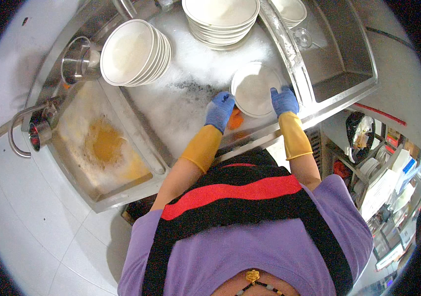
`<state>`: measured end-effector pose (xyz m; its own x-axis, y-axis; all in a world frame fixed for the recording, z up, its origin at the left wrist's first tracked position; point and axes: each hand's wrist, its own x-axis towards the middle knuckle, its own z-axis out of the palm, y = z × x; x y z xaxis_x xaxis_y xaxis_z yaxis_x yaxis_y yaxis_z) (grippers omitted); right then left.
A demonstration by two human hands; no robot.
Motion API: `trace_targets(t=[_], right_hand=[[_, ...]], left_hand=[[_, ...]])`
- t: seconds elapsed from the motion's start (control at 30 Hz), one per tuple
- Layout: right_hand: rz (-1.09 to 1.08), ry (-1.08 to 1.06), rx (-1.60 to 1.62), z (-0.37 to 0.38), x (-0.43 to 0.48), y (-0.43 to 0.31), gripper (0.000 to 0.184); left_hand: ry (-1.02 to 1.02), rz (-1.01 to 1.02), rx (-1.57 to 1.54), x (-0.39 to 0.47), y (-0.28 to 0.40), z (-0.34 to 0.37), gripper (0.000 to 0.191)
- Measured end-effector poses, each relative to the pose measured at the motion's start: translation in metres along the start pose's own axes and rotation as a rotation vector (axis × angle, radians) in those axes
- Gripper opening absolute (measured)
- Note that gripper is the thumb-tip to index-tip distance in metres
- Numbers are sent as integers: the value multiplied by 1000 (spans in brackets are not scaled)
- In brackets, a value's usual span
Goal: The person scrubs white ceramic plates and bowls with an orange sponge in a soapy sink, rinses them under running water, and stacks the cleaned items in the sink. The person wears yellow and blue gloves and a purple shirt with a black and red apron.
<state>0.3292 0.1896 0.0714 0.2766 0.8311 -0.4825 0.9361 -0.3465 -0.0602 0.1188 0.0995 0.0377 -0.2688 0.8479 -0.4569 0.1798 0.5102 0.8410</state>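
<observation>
A round white dish (256, 90) is tilted up at the front of the foamy middle sink basin (180, 148). My left hand (220, 110), in a blue and yellow rubber glove, closes at the dish's left rim. At the opposite rim is my right hand (284, 100), gloved alike, with its thumb on the inner face and the other fingers hidden behind. Just below the dish, beside my left hand, shows an orange object (235, 119); its kind is unclear. Farther back, a stack of white bowls (221, 26) stands in the foam, and a second stack of bowls (132, 53) leans at the left.
The left basin (140, 181) holds brownish-yellow water. A metal cup (40, 136) and a metal container (75, 61) sit along its far left side. In the right basin (343, 88) are white bowls (290, 11) and a clear glass object (303, 38). Cluttered shelving (380, 177) stands at right.
</observation>
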Motion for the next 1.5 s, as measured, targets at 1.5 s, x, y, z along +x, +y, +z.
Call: trace_targets(t=[1.5], right_hand=[[-581,-719,-100,43,-93,-156,35]], left_hand=[[281,-282,-561,-38,-113,-145,77]])
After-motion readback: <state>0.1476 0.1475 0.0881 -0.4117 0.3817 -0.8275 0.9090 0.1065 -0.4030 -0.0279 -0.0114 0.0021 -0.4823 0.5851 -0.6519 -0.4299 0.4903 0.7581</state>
